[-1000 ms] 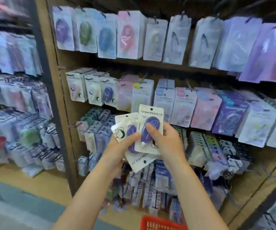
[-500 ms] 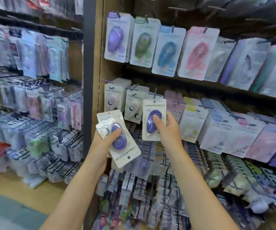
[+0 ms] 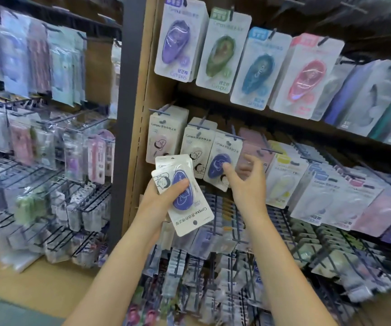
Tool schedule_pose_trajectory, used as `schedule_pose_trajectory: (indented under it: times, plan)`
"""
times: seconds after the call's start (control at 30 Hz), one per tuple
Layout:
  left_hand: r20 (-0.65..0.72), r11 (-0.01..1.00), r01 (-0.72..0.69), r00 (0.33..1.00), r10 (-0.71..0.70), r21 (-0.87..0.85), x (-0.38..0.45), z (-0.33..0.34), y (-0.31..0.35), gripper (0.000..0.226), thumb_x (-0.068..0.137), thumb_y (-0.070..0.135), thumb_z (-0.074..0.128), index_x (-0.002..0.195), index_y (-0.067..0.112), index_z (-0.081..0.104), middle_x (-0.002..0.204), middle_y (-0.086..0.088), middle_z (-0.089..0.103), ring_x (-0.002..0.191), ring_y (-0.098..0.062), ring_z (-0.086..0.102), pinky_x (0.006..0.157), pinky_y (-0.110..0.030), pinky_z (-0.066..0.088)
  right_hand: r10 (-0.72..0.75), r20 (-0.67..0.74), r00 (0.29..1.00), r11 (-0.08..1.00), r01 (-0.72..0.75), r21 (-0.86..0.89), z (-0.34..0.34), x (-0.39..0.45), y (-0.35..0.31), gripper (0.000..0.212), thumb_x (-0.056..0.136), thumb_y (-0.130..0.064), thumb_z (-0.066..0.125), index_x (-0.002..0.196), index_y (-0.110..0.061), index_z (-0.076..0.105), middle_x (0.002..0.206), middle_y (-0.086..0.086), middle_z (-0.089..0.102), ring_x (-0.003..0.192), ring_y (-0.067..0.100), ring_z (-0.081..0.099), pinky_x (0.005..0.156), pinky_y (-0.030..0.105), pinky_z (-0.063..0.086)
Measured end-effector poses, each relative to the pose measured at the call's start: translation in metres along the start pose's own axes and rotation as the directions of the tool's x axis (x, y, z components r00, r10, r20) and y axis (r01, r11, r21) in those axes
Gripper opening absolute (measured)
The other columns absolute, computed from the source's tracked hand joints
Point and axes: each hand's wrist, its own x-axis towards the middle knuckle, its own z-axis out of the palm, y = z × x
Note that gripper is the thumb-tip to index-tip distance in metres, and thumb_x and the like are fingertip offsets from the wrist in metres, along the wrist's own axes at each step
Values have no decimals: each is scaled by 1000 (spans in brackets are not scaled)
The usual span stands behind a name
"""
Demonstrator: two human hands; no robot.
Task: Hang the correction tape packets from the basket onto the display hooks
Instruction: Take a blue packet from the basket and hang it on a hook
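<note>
My left hand (image 3: pixel 164 201) grips a small stack of white correction tape packets (image 3: pixel 185 208); the front one shows a purple tape and is turned upside down. One more purple packet (image 3: pixel 222 158) hangs on a display hook (image 3: pixel 235 136) in the middle row, third from the left. My right hand (image 3: pixel 248 182) is just in front of it, fingers spread, with a fingertip touching the purple blister. The basket is out of view.
The upper row holds bigger packets in purple (image 3: pixel 178 41), green (image 3: pixel 222 52), blue (image 3: pixel 258 69) and pink (image 3: pixel 307 76). A dark upright post (image 3: pixel 128 114) splits this bay from wire racks of stationery (image 3: pixel 48 161) on the left. Below the hands hang rows of smaller packets (image 3: pixel 213 267).
My right hand has carried one purple packet up to the middle-row hook and let it go; it now hangs there. The left hand keeps its stack. The view has shifted closer.
</note>
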Motion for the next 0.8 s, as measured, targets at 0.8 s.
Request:
schedule_pose_trajectory:
  times: [0.8]
  plan:
    - [57, 992, -73, 995, 80, -105, -17, 36, -6, 64, 69, 35, 81, 129, 19, 63, 117, -5, 77, 107, -28, 75, 92, -52, 59, 312, 347, 884, 694, -462, 552, -50, -27, -4, 33, 89, -9, 73, 120, -8, 61, 102, 11, 76, 85, 20, 74, 71, 33, 60]
